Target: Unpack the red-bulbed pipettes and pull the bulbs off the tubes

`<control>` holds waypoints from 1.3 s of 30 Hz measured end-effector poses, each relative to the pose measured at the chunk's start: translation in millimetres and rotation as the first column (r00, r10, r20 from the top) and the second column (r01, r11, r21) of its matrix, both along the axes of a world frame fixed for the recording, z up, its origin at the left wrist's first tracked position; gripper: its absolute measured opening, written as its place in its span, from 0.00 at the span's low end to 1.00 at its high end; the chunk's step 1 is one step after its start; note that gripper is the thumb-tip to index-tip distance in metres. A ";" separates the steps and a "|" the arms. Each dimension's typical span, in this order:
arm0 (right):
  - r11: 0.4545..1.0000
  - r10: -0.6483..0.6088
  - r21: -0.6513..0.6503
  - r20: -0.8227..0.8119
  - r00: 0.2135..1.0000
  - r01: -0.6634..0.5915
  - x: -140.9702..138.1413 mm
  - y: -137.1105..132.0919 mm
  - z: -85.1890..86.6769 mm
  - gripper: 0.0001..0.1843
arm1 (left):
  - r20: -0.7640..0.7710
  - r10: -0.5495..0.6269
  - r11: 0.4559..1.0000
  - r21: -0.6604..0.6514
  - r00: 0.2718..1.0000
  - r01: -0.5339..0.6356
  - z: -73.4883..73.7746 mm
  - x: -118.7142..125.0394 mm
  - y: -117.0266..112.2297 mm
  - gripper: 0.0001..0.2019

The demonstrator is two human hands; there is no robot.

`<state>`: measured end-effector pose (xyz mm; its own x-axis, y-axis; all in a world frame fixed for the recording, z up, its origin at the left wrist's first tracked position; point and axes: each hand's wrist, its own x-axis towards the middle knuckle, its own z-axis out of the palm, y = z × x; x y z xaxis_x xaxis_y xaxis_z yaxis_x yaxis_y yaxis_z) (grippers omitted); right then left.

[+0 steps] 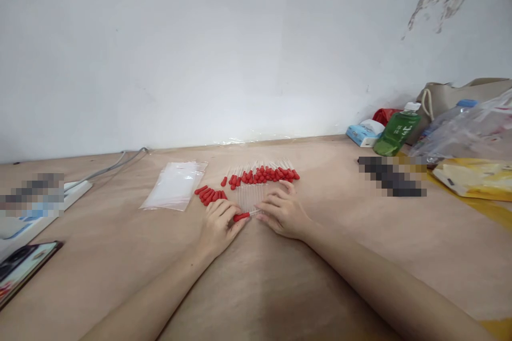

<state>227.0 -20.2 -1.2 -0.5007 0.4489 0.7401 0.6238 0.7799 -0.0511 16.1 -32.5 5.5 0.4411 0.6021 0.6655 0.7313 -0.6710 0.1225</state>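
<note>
My left hand (219, 225) pinches a red rubber bulb (241, 217) between thumb and fingers. From the bulb a clear thin tube (254, 213) runs to the right, and the fingertips of my right hand (283, 210) are closed on it, so the two form a dropper. Just beyond my fingers, clear tubes (248, 196) lie side by side in a flat row. Several loose red bulbs (208, 193) sit beside my left hand. Farther back, droppers with red bulbs (262, 174) are heaped in a row, their clear tips pointing toward the wall.
Clear plastic bags (176, 185) lie to the left. A phone (28, 266) and a power strip (72, 192) with a grey cable are at the far left. At the back right stand a tissue pack (365, 133), a tilted green bottle (397, 130) and plastic bags (468, 128).
</note>
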 end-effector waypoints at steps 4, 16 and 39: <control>1.000 0.013 -0.020 0.097 0.995 -0.011 -1.2 -1.6 -2.4 0.12 | -0.032 -0.041 0.999 -0.013 0.999 0.041 1.8 1.1 -2.4 0.08; 0.999 -0.007 -0.045 0.119 0.993 0.012 8.7 -17.1 -3.1 0.12 | -0.115 -0.166 0.985 -0.075 0.979 0.158 -0.3 2.8 -2.7 0.06; 0.995 -0.074 -0.058 0.099 0.992 0.080 24.7 -21.9 -4.6 0.15 | 0.086 -0.231 0.958 -0.157 0.969 0.242 -3.2 -3.0 -3.6 0.07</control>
<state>251.7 -42.1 -5.8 -0.5307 0.5323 0.6596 0.6865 0.7263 -0.0338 13.1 -36.1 2.4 0.5427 0.5900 0.5979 0.5410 -0.7900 0.2886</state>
